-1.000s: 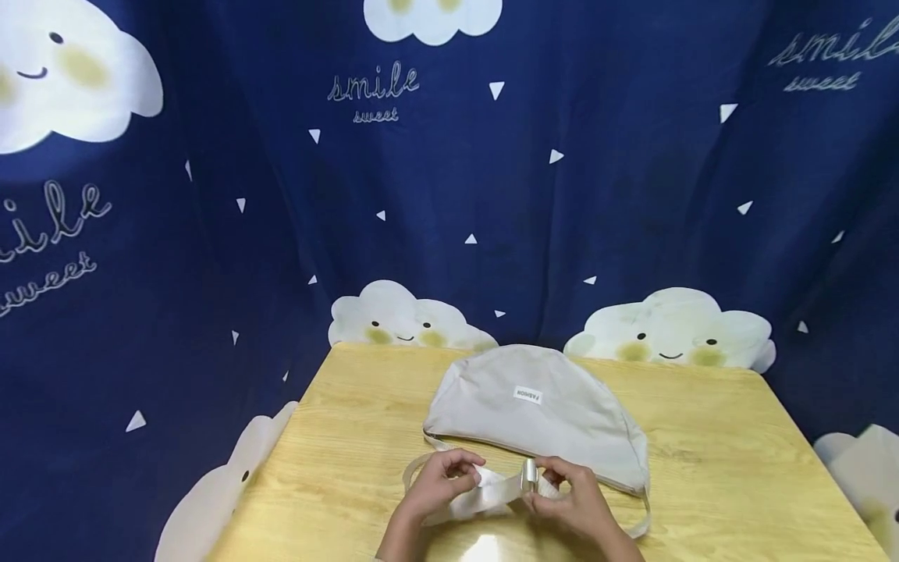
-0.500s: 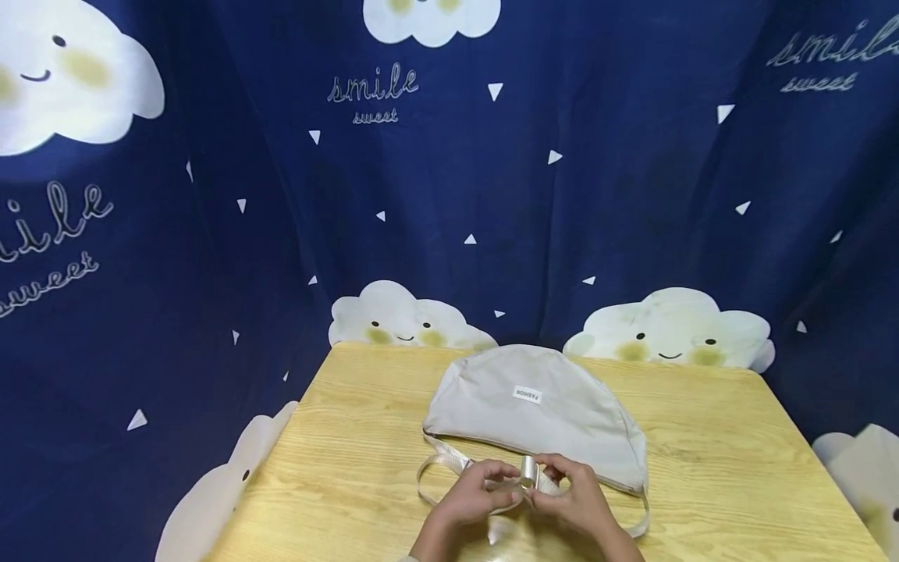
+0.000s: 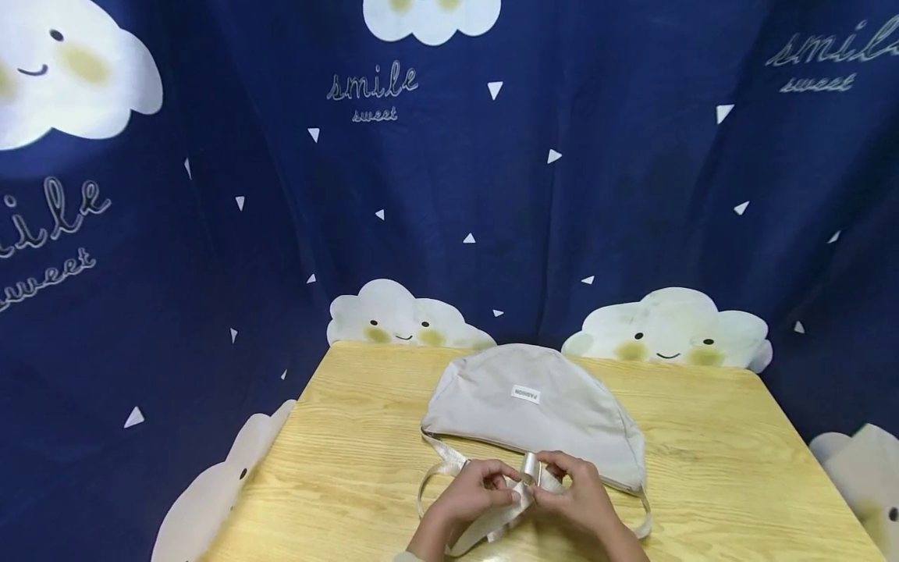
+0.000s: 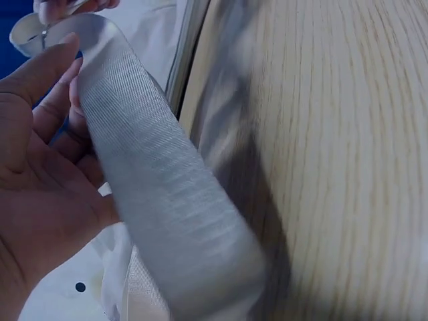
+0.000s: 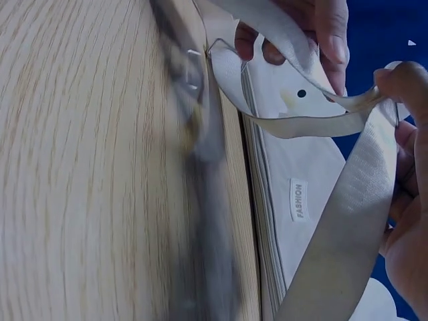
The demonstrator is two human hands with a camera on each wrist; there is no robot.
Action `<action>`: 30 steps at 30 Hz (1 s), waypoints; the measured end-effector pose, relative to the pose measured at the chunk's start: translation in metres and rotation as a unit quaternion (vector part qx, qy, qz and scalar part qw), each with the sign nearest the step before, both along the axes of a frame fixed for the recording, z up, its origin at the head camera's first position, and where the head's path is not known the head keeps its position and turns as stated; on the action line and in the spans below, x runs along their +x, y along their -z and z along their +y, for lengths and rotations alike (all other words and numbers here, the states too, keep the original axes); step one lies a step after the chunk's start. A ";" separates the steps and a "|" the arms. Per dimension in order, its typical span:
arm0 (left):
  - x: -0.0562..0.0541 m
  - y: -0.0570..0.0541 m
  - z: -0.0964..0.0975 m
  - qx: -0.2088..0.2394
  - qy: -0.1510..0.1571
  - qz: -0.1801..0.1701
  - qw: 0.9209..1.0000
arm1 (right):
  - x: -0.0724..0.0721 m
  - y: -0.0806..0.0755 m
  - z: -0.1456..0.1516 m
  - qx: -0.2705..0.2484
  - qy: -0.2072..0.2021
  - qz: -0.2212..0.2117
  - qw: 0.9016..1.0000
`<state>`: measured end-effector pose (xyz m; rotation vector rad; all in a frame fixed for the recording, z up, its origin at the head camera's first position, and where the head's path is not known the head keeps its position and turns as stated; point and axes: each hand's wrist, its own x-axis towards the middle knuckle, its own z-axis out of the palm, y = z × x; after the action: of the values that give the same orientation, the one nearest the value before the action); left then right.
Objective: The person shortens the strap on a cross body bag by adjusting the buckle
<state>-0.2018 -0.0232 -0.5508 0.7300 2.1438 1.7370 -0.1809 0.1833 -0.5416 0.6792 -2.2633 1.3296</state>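
Behind the wood-grain table (image 3: 351, 445) hung a navy curtain (image 3: 456, 172) printed with smiling clouds. At the near side, the right hand (image 3: 574, 490) pinched a satiny webbing strap (image 4: 154, 154) between thumb and index finger, right at what looked like a slim metal slider (image 3: 539, 474). Facing it, the left hand (image 3: 477, 490) held the same strap with curled fingers, just beside the small loop that stood up there; how firmly it gripped could not be told. From this spot the strap drooped in slack curves below the hands. Beyond lay the beige half-moon shoulder bag (image 3: 534, 425), flat on the table, its straight zipped edge toward the person and its FASHION label (image 3: 526, 394) upside down in the head view.

The step in hand looked to be working the webbing at the slider. Doing it well probably called for the right fingers to steady the metal while the left fed the strap in short lengths, flat and untwisted, since a fold could jam there. Leaving slack toward the bag seemed wise, as a hard pull might drag it.
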 end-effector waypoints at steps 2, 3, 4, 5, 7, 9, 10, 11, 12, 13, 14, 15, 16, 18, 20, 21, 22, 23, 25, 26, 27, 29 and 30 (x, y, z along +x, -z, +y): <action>0.000 -0.002 0.000 -0.008 0.000 0.004 1.000 | -0.001 0.003 0.003 0.001 0.002 -0.013 1.000; 0.000 -0.002 0.000 -0.010 -0.001 0.000 1.000 | -0.001 0.004 0.004 0.000 0.003 -0.020 1.000; 0.001 -0.003 0.000 -0.013 0.000 -0.004 1.000 | -0.001 0.004 0.005 -0.002 0.003 -0.027 1.000; 0.002 -0.005 0.000 -0.016 0.000 -0.012 1.000 | -0.001 0.004 0.006 -0.004 0.002 -0.035 0.999; 0.003 -0.006 0.000 -0.017 0.002 -0.030 0.999 | 0.000 0.003 0.007 -0.008 -0.002 -0.048 0.999; 0.003 -0.006 0.000 -0.017 0.005 -0.042 0.999 | 0.000 0.002 0.007 -0.009 -0.005 -0.062 0.998; 0.003 -0.005 0.000 -0.019 0.006 -0.042 0.999 | 0.001 0.002 0.007 -0.009 -0.007 -0.069 0.998; 0.002 -0.004 0.000 -0.022 0.006 -0.040 0.999 | 0.001 0.002 0.007 -0.007 -0.007 -0.071 0.997; 0.002 -0.003 0.000 -0.025 0.007 -0.031 0.999 | 0.001 0.002 0.007 -0.006 -0.006 -0.074 0.997; 0.001 -0.002 -0.001 -0.028 0.007 -0.023 0.999 | 0.002 0.002 0.007 -0.005 -0.005 -0.076 0.997; 0.001 -0.001 -0.002 -0.030 0.007 -0.018 0.999 | 0.003 0.002 0.008 -0.003 -0.005 -0.077 0.997; 0.001 -0.001 -0.003 -0.031 0.007 -0.015 0.999 | 0.004 0.003 0.009 -0.001 -0.005 -0.077 0.997; 0.002 0.000 -0.005 -0.032 0.008 -0.013 0.999 | 0.006 0.004 0.010 0.003 -0.007 -0.074 0.997; 0.004 0.001 -0.010 -0.024 0.013 -0.021 0.999 | 0.009 0.008 0.011 0.008 -0.012 -0.070 0.997; 0.005 0.000 -0.015 -0.016 0.018 -0.024 0.999 | 0.011 0.010 0.013 0.013 -0.019 -0.057 0.998; 0.005 -0.001 -0.017 -0.015 0.021 -0.021 0.999 | 0.012 0.011 0.013 0.016 -0.022 -0.050 0.998; 0.004 -0.002 -0.019 -0.012 0.023 -0.017 1.000 | 0.011 0.012 0.014 0.018 -0.025 -0.043 0.999; 0.002 -0.003 -0.022 -0.009 0.023 -0.015 1.000 | 0.010 0.012 0.014 0.021 -0.026 -0.041 0.999; -0.002 -0.007 -0.027 -0.010 0.025 -0.004 1.000 | 0.008 0.010 0.013 0.031 -0.030 -0.042 0.998; -0.003 -0.009 -0.029 -0.010 0.025 -0.004 1.000 | 0.007 0.009 0.012 0.037 -0.031 -0.048 0.998; -0.005 -0.010 -0.032 -0.010 0.025 -0.005 1.000 | 0.005 0.007 0.012 0.040 -0.034 -0.059 0.997; -0.007 -0.015 -0.037 -0.013 0.024 -0.008 1.000 | 0.004 0.004 0.011 0.047 -0.038 -0.087 0.994; -0.007 -0.016 -0.039 -0.015 0.025 -0.011 1.000 | 0.004 0.003 0.010 0.051 -0.040 -0.098 0.993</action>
<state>-0.2089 -0.0624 -0.5343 0.7458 2.1137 1.6775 -0.1769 0.1937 -0.5444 0.7094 -2.4989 1.3785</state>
